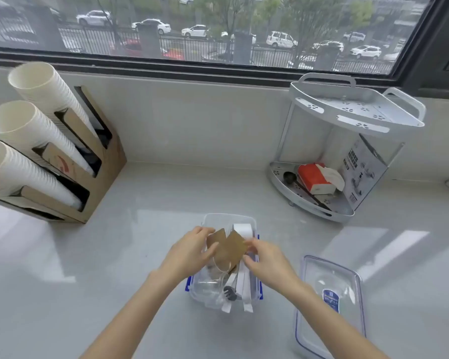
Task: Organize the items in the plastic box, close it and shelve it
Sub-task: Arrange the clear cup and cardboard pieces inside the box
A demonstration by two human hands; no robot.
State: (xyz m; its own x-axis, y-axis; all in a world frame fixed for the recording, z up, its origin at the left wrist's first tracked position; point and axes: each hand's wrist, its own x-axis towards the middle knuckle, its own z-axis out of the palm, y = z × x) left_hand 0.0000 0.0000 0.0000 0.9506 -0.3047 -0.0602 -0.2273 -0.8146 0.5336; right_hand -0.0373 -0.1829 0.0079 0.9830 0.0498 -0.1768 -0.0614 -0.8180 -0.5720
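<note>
I see pale glossy bench [145, 255] under window. On it: clear plastic box [253, 224] at centre, its lid [329, 283] flat just right; cardboard cup holder [106, 177] far left; two-tier corner rack [319, 211] back right.

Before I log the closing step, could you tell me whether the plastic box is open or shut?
Open. The plastic box has no cover on it; its lid lies flat on the counter to its right, apart from it.
</note>
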